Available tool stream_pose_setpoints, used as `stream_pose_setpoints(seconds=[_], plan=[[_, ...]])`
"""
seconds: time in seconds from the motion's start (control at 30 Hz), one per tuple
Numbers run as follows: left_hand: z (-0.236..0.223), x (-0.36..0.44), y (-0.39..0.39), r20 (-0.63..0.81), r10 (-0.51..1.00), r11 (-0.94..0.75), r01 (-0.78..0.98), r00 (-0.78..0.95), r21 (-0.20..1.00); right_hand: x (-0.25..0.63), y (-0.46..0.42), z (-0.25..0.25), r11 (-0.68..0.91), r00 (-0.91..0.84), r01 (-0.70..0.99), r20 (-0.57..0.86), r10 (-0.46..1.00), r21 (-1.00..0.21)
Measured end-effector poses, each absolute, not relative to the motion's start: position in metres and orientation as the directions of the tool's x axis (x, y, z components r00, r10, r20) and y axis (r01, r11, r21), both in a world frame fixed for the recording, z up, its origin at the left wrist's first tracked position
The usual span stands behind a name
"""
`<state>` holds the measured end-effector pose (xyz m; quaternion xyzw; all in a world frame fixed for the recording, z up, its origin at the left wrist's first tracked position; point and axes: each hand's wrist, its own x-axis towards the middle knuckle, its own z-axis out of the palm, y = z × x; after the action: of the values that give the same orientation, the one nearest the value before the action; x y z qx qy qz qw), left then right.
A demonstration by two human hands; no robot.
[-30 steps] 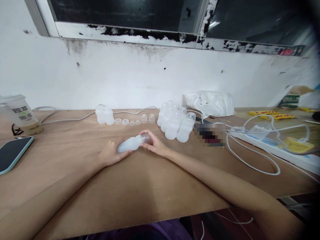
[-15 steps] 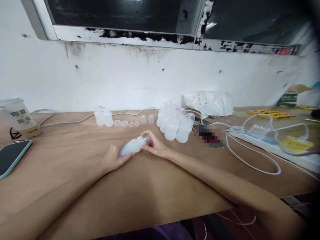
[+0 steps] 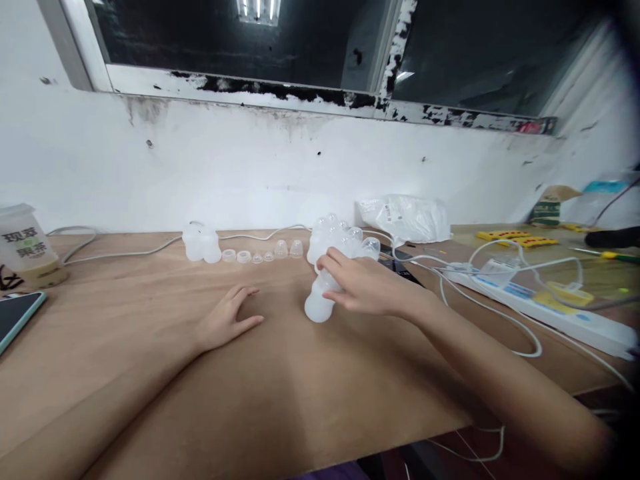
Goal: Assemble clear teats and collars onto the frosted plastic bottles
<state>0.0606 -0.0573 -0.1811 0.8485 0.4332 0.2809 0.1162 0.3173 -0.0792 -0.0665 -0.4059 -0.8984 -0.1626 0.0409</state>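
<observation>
I see the frosted, waisted baby bottle (image 3: pixel 319 305) tilted before a bottle cluster (image 3: pixel 323 239), its upper part pinched in my right hand (image 3: pixel 357 283), which partly blocks both. My left hand (image 3: pixel 227 320) is spread. Clear dome caps (image 3: pixel 296 250) stand behind; a power strip (image 3: pixel 575 320) crowds the right.

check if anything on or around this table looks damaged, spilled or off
The window frame looks worn: its white surface is broken up by ragged black patches. The wall below has a brownish stain towards the left. I see no spill around the bottle in the right hand.
</observation>
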Motion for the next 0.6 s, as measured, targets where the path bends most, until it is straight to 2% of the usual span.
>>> stream_pose_setpoints(seconds=[0.1,0.23,0.43,0.6], plan=[[-0.183,0.059,-0.056,0.373,0.803,-0.593,0.691,0.465,0.414,0.323,-0.074,-0.065,0.598,-0.662,0.737,0.160,0.732,0.313],[-0.183,0.061,-0.057,0.367,0.773,-0.631,0.685,0.518,0.364,0.303,-0.041,-0.068,0.587,-0.671,0.726,0.181,0.719,0.359],[-0.182,0.061,-0.058,0.373,0.752,-0.654,0.681,0.543,0.329,0.268,0.025,-0.066,0.373,-0.510,0.794,0.191,0.839,0.480],[-0.182,0.061,-0.057,0.372,0.734,-0.675,0.667,0.568,0.314,0.262,0.048,-0.070,0.282,-0.436,0.790,0.177,0.882,0.544]])
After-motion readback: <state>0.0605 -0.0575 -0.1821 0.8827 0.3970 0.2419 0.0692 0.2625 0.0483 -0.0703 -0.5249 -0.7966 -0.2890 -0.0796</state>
